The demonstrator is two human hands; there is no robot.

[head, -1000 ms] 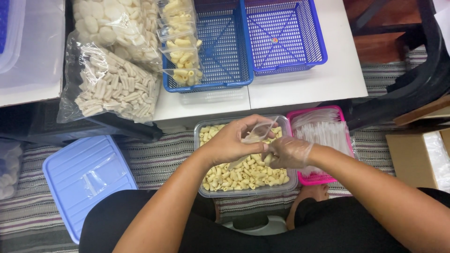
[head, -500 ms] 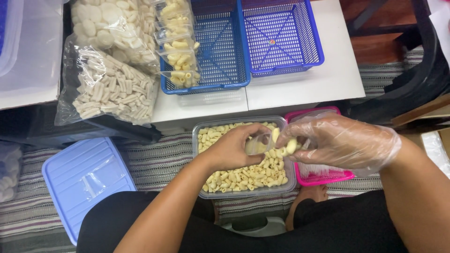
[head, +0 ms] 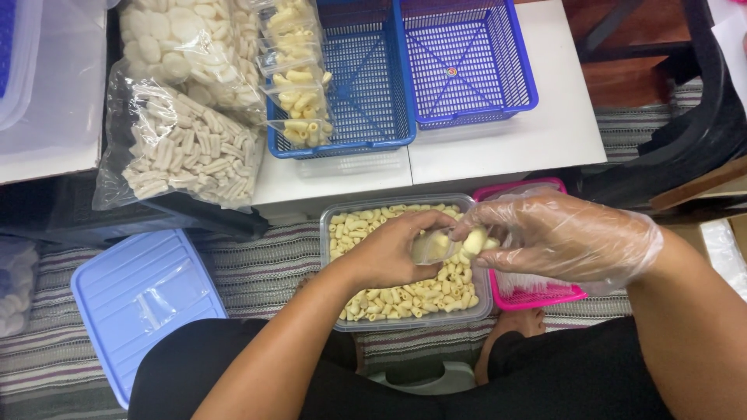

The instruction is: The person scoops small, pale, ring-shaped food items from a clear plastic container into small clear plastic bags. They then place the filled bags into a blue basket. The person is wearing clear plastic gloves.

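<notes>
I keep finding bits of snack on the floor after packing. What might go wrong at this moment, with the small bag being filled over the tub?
Pieces may slip past the small clear bag, whose mouth the bare left hand holds narrowly while the gloved right hand brings several pieces at once. The hands work near the right edge of the clear tub, so strays could land in the pink basket or on the striped mat. The loose glove might also snag.

Single view, head-worn camera. Looks steeply down over own lap, close range. Forearms enter from bottom edge. White table [head: 498, 152] with blue baskets [head: 405, 74] fills top; striped floor mat [head: 257, 264] mid-frame. No second view, no overlap.
</notes>
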